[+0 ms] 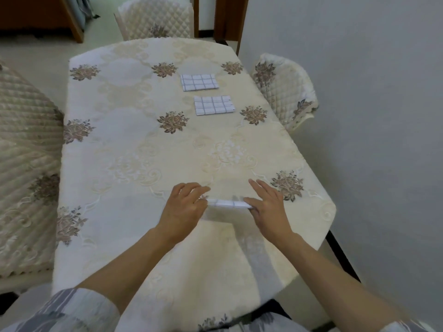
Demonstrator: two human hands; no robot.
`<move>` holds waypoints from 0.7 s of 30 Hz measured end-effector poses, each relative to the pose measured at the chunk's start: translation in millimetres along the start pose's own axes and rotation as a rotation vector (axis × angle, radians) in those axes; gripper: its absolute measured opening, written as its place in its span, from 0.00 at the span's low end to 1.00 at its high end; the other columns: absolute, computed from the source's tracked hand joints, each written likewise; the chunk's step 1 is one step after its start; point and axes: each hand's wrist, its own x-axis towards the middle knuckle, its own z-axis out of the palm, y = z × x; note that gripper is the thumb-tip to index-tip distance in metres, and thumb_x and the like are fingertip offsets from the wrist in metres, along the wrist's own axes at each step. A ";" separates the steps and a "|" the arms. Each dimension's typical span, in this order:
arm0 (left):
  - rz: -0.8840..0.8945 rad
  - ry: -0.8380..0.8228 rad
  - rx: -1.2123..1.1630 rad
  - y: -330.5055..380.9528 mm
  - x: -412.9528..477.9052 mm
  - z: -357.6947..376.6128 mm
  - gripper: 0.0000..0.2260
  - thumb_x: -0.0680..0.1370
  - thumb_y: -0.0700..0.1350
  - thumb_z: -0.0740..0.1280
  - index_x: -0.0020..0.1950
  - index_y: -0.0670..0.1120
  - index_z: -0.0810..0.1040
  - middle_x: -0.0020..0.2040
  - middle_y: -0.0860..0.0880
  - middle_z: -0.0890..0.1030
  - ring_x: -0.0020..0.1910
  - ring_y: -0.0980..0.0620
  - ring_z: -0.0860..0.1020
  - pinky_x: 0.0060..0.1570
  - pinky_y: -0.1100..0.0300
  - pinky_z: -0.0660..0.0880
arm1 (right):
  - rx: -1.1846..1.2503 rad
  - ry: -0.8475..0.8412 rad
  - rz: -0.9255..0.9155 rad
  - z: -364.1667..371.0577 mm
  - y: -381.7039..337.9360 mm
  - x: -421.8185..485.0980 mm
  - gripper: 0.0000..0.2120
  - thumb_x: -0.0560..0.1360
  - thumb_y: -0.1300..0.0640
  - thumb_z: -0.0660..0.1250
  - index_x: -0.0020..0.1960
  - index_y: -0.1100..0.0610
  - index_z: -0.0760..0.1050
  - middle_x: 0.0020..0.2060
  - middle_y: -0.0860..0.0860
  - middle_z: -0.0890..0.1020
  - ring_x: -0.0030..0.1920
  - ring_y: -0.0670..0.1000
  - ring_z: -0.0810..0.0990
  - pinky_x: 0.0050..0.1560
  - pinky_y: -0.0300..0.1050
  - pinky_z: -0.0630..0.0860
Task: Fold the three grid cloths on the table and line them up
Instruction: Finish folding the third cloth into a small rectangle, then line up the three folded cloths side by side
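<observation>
Two of three done: far folded cloth (199, 82) and near folded cloth (214, 105) flat at table's (119, 144) far right, one behind the other. Third grid cloth (226, 203), folded, just above table's near end, ends pinched in left grip (183, 207) and right grip (269, 207). Left, probably: setting it in line.

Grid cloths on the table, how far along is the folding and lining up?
Done: the far cloth and the nearer cloth lie folded, one behind the other, on the table. In hand: the third cloth, looking folded, is held at its ends by the left hand and right hand near the front. Left: set it in line with the other two.
</observation>
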 end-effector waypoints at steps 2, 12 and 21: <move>-0.016 -0.001 -0.007 15.4 14.3 -0.7 0.04 0.73 0.38 0.72 0.40 0.45 0.80 0.61 0.45 0.80 0.60 0.42 0.76 0.57 0.47 0.69 | 0.050 0.056 -0.001 -10.8 14.9 -5.8 0.06 0.71 0.59 0.68 0.46 0.53 0.83 0.67 0.57 0.74 0.69 0.59 0.70 0.64 0.53 0.62; -0.117 -0.020 0.051 122.8 102.3 9.4 0.03 0.74 0.41 0.73 0.41 0.45 0.81 0.64 0.45 0.78 0.63 0.41 0.73 0.57 0.48 0.69 | 0.272 0.153 -0.067 -62.1 140.4 -19.2 0.02 0.70 0.59 0.74 0.42 0.53 0.83 0.67 0.54 0.75 0.70 0.54 0.68 0.68 0.50 0.59; -0.310 -0.020 0.090 186.5 130.5 -0.3 0.03 0.74 0.42 0.73 0.41 0.46 0.82 0.65 0.44 0.77 0.63 0.40 0.72 0.53 0.45 0.71 | 0.381 0.117 -0.145 -103.5 191.7 1.8 0.04 0.71 0.61 0.74 0.41 0.55 0.79 0.66 0.54 0.75 0.70 0.56 0.69 0.68 0.47 0.61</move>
